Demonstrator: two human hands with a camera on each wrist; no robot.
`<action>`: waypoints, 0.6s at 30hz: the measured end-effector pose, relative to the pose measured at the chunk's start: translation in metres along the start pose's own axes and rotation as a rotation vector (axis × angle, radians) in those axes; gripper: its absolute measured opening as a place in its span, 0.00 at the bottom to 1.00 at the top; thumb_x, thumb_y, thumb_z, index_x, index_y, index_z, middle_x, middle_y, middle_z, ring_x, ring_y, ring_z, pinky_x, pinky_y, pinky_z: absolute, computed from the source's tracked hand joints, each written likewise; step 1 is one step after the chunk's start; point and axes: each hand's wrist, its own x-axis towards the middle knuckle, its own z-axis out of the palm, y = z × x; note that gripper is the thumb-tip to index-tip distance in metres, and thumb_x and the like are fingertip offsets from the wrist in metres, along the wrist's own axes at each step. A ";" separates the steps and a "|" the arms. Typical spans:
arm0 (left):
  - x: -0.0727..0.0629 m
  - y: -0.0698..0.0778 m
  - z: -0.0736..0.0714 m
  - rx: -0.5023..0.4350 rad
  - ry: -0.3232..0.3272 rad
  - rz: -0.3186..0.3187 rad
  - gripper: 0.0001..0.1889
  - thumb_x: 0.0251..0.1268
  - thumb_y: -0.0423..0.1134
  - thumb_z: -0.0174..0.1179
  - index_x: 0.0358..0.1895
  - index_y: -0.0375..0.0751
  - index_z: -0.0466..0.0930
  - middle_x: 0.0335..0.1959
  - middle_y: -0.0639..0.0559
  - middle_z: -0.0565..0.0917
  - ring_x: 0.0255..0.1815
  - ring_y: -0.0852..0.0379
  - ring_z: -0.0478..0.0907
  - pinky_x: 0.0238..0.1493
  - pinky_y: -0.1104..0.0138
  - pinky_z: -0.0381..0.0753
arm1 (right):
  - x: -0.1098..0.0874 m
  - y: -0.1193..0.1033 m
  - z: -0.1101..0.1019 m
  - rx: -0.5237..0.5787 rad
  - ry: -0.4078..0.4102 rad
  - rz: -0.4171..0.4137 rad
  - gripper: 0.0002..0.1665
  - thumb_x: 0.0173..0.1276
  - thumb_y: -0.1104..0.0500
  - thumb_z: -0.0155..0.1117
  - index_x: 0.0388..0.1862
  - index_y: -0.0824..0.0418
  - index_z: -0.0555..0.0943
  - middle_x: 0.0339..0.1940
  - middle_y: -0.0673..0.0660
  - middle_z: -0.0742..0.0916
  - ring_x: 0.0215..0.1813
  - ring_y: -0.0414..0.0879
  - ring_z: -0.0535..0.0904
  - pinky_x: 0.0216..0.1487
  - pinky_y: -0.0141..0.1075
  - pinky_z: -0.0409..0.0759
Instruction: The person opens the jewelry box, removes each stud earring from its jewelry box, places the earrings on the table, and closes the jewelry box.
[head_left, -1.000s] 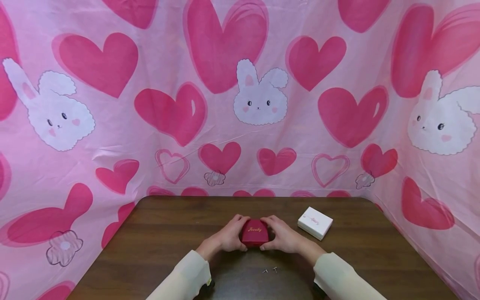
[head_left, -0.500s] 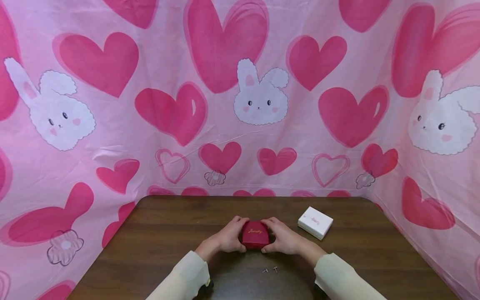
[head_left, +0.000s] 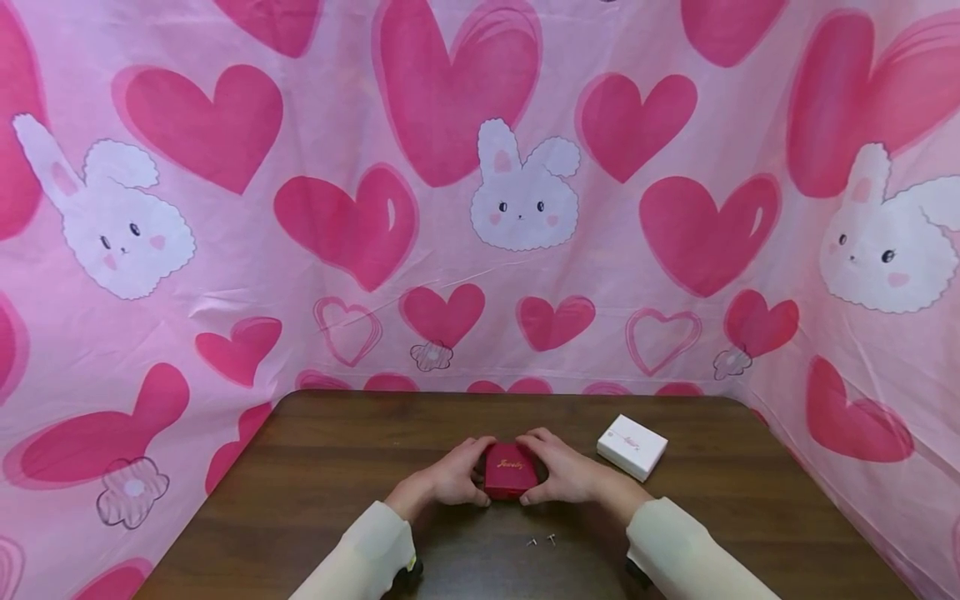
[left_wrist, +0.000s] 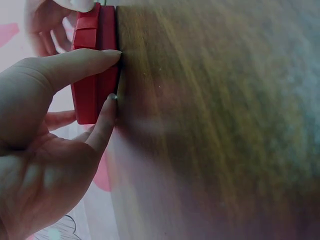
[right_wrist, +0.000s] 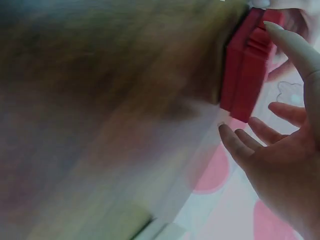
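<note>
A red jewelry box (head_left: pixel 511 478) with gold "Jewelry" lettering on its lid lies closed on the table, between both hands. My left hand (head_left: pixel 454 478) holds its left side; in the left wrist view the thumb lies across the red box (left_wrist: pixel 102 82), over its bow-like front band. From the right, my right hand (head_left: pixel 567 477) curves round the other side. The right wrist view has its thumb at the front of the box (right_wrist: pixel 245 75) and the other fingers spread near its side. Nearer the person lie two tiny silvery pieces with pins, like stud earrings (head_left: pixel 551 539).
A small white box (head_left: pixel 632 447) with pink lettering sits at the back right of the dark wooden table (head_left: pixel 337 467). Pink cloth (head_left: pixel 615 275) printed with hearts and rabbits hangs behind and along both sides of the table.
The red box has shifted very slightly toward the person, with both hands staying on its sides. The head view has moved a little. The white box and the silvery pieces stay put.
</note>
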 end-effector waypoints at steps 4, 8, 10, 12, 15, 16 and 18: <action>0.000 0.000 0.000 0.004 0.000 0.002 0.47 0.49 0.29 0.78 0.74 0.38 0.61 0.56 0.48 0.72 0.54 0.51 0.77 0.58 0.59 0.81 | 0.004 -0.008 -0.005 -0.030 -0.014 -0.026 0.55 0.52 0.47 0.82 0.75 0.62 0.67 0.68 0.56 0.72 0.67 0.53 0.69 0.60 0.49 0.79; -0.001 0.000 -0.001 0.011 0.000 0.010 0.46 0.50 0.28 0.77 0.74 0.39 0.62 0.55 0.49 0.71 0.54 0.52 0.77 0.58 0.60 0.81 | 0.009 -0.018 -0.006 -0.079 -0.025 -0.035 0.54 0.52 0.48 0.82 0.75 0.61 0.68 0.68 0.57 0.73 0.67 0.54 0.68 0.59 0.49 0.80; -0.001 0.000 -0.001 0.009 -0.002 0.012 0.46 0.51 0.28 0.77 0.74 0.40 0.62 0.55 0.49 0.71 0.54 0.52 0.76 0.58 0.60 0.81 | 0.011 -0.021 -0.004 -0.111 -0.026 -0.041 0.53 0.52 0.48 0.82 0.74 0.61 0.68 0.68 0.58 0.73 0.67 0.54 0.68 0.58 0.50 0.80; -0.002 0.000 0.000 0.013 -0.004 0.015 0.46 0.51 0.28 0.76 0.74 0.40 0.61 0.55 0.50 0.71 0.54 0.53 0.76 0.58 0.60 0.81 | 0.013 -0.024 -0.003 -0.136 -0.025 -0.045 0.53 0.52 0.48 0.82 0.74 0.61 0.69 0.66 0.59 0.74 0.66 0.55 0.68 0.57 0.50 0.80; -0.002 0.000 0.001 0.014 -0.003 0.015 0.46 0.52 0.28 0.76 0.75 0.41 0.61 0.56 0.49 0.71 0.54 0.53 0.77 0.57 0.61 0.81 | 0.015 -0.026 0.000 -0.170 -0.029 -0.033 0.52 0.51 0.47 0.83 0.73 0.59 0.70 0.64 0.56 0.76 0.64 0.52 0.69 0.55 0.48 0.81; -0.003 0.001 0.001 0.014 -0.002 0.015 0.47 0.52 0.28 0.76 0.75 0.41 0.61 0.56 0.48 0.71 0.54 0.53 0.77 0.57 0.61 0.81 | 0.016 -0.027 0.000 -0.176 -0.031 -0.023 0.52 0.51 0.47 0.83 0.72 0.58 0.71 0.63 0.55 0.77 0.63 0.52 0.69 0.54 0.47 0.82; -0.003 0.002 0.001 0.012 -0.003 0.013 0.46 0.52 0.27 0.76 0.75 0.41 0.60 0.57 0.48 0.71 0.54 0.53 0.77 0.57 0.61 0.81 | 0.018 -0.029 0.001 -0.187 -0.038 -0.003 0.51 0.51 0.47 0.83 0.72 0.57 0.71 0.62 0.54 0.77 0.62 0.50 0.70 0.52 0.45 0.82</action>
